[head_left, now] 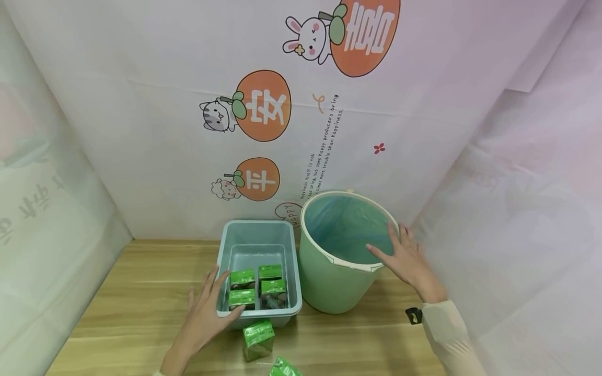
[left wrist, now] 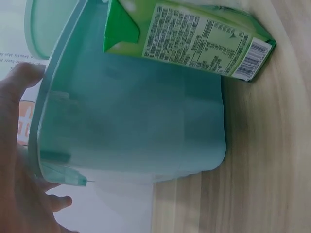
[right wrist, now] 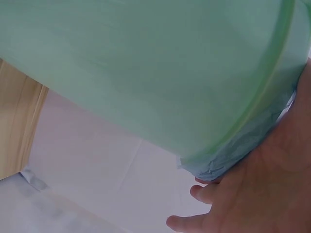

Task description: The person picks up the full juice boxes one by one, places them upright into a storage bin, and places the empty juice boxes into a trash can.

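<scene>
My left hand (head_left: 202, 312) is at the left front corner of a blue plastic bin (head_left: 227, 245), fingers spread, thumb over the front rim. Inside the bin sit several green drink cartons (head_left: 242, 297). Another green carton (head_left: 258, 339) stands on the table just in front; the left wrist view shows its printed side (left wrist: 194, 43) and barcode. My right hand (head_left: 408, 263) is at the right rim of a light green trash can (head_left: 334, 287), fingers spread and thumb toward its opening. In the right wrist view, a bluish plastic liner (right wrist: 238, 150) folds over the rim beside this hand.
One more green carton (head_left: 284, 367) with a straw is cut off by the front edge of view. The wooden table (head_left: 141, 292) meets a printed cloth backdrop (head_left: 164, 156) behind the containers. Cloth also hangs on the left and right. The bin and trash can stand side by side.
</scene>
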{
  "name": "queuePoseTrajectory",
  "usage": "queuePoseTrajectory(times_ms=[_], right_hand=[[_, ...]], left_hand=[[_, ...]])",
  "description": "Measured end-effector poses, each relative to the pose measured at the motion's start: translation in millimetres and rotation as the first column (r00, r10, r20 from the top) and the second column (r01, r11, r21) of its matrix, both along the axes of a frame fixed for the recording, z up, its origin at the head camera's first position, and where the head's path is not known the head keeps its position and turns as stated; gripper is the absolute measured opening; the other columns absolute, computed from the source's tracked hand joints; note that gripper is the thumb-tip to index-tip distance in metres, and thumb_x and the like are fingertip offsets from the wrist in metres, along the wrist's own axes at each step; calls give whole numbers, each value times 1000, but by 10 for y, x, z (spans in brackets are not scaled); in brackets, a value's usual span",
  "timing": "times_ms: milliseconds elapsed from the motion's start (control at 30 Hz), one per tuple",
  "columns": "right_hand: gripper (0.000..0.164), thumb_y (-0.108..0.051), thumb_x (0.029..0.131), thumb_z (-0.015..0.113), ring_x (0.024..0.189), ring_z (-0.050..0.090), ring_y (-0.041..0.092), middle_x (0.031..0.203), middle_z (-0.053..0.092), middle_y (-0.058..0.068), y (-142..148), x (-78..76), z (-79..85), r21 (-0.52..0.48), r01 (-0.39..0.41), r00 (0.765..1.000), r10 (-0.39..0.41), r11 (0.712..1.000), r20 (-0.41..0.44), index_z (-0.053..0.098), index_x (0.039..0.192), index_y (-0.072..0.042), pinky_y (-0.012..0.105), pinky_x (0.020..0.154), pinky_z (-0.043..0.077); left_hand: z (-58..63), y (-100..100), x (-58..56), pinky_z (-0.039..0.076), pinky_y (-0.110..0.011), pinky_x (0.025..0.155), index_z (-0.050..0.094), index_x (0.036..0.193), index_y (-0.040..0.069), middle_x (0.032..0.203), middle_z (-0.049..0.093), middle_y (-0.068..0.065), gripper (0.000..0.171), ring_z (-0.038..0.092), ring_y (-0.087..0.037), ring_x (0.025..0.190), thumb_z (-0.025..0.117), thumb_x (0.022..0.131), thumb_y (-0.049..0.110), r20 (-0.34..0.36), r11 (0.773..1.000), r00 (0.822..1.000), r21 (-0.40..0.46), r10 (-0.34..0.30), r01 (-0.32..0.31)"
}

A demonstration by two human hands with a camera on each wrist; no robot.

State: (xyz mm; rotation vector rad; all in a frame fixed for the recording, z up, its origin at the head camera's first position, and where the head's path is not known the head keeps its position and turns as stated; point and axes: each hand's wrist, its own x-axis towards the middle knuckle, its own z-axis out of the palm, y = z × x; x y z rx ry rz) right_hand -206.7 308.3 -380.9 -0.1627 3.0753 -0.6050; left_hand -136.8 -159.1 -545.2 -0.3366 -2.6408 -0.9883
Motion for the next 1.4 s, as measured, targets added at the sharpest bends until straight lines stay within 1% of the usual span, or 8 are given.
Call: queuePoseTrajectory(times_ms=[267, 500, 633, 700, 800, 1000, 1167, 1400], right_hand=[[107, -70, 101, 50, 156, -12, 55, 171, -12, 33, 5, 9, 0, -6, -5, 1000, 5, 1000, 5, -1, 169, -4, 82, 115, -4], [106, -70, 102, 49, 156, -10, 55, 171, -12, 33, -13, 7, -6, 2, -12, 1000, 12, 1000, -5, 2, 169, -3, 83, 115, -2], [105, -69, 102, 49, 156, -9, 56, 171, -12, 33, -18, 5, -14, -8, -13, 1000, 13, 1000, -2, 4, 169, -2, 83, 115, -1], [104, -69, 102, 49, 156, -8, 56, 171, -11, 34, -12, -4, -23, -12, -13, 1000, 13, 1000, -7, 5, 169, -2, 83, 115, 0], [103, -68, 103, 49, 156, -7, 57, 170, -11, 35, 5, -19, -39, -12, -11, 1000, 11, 1000, -20, 6, 169, -1, 84, 114, 1], [102, -68, 103, 49, 156, -4, 58, 171, -10, 35, 26, -24, -65, -15, -11, 999, 11, 1000, -31, 8, 169, -3, 83, 115, 3], [101, -67, 103, 49, 156, -5, 58, 171, -10, 34, 24, -14, -78, -26, -13, 999, 13, 1000, -30, 9, 169, -3, 82, 116, 3], [99, -66, 104, 50, 156, -4, 58, 171, -10, 33, 25, -27, -83, -44, -15, 999, 13, 999, -46, 10, 169, -3, 83, 116, 4]], left_hand=[[-79, 119, 200, 42, -75, 104, 54, 149, 1, 161, 44, -23, 82, 32, -54, 150, 91, 81, 29, -251, 999, 967, 7, -42, 46], [-166, 214, 339, 33, -21, 115, 64, 134, -5, 144, 58, -24, 62, 40, -33, 152, 67, 101, 48, -542, 978, 822, -4, -177, 208], [-274, 327, 404, 38, -22, 117, 69, 123, -8, 128, 66, -26, 62, 57, -34, 135, 65, 101, 50, -677, 962, 707, -6, -204, 272], [-335, 385, 446, 37, -23, 118, 72, 120, -6, 122, 69, -22, 61, 63, -34, 120, 67, 99, 51, -704, 959, 679, -7, -206, 284], [-415, 457, 520, 42, -23, 110, 74, 118, -3, 114, 70, -17, 62, 65, -30, 104, 65, 100, 56, -705, 952, 675, -4, -219, 305], [-565, 531, 653, 49, -22, 90, 72, 125, 6, 117, 66, -9, 66, 63, -20, 102, 47, 107, 64, -623, 943, 730, -37, -280, 331], [-672, 554, 705, 46, -18, 93, 72, 126, 9, 118, 66, -5, 54, 62, -19, 105, 61, 104, 56, -556, 941, 778, -23, -294, 339], [-745, 582, 699, 42, -20, 103, 77, 119, 12, 116, 69, 5, 44, 63, -16, 110, 73, 97, 50, -532, 947, 791, -72, -303, 314]])
